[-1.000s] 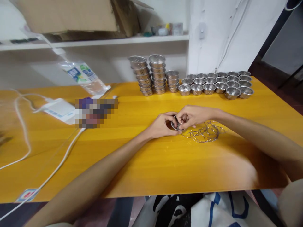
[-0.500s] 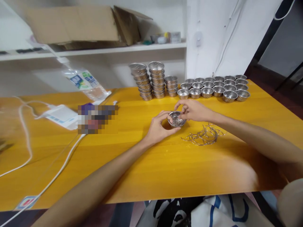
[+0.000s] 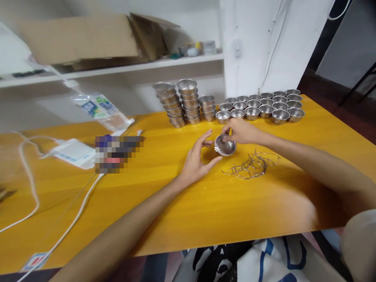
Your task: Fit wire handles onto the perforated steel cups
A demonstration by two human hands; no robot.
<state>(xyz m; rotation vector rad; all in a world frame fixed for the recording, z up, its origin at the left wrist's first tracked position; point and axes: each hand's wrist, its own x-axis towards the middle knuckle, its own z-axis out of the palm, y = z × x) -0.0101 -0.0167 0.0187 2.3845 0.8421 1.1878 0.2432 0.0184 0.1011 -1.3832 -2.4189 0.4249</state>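
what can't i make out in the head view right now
All in the head view:
- Right hand: some fingers hidden by its own knuckles at the perforated metal cup.
- Curved metal wires: exact count lost in overlap.
- Plastic bottle: label print blurred.
- Cardboard box: contents hidden by its walls.
- Items under mosaic: pixelated.

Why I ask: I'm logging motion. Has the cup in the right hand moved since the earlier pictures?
Yes: against the short cup stack, the cup has moved rightward and up the picture.
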